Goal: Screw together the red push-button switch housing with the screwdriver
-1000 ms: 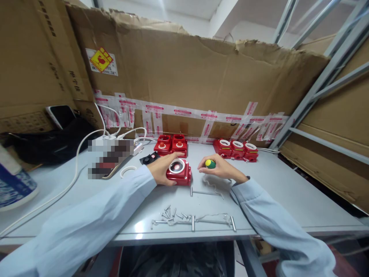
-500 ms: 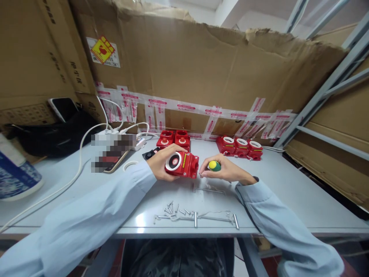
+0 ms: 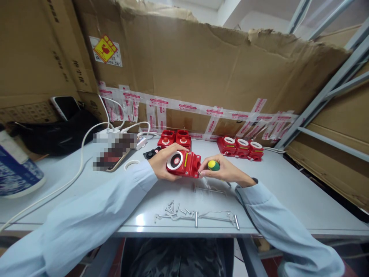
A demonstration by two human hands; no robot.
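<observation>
Red housing (image 3: 190, 164) has swung its end round to the right hand (image 3: 223, 169) since a second ago. Loose screws (image 3: 172, 208) and metal T-bars (image 3: 196, 219) lie nearer the table edge; three red units (image 3: 241, 151) sit behind right. Housing's tilted between both hands: white ring, black centre, yellow strip. Left hand (image 3: 162, 163) grips its ring end. Right curls round a green-yellow handle (image 3: 213, 166), thumb and index nearly closed; can't tell if they're pinching anything.
</observation>
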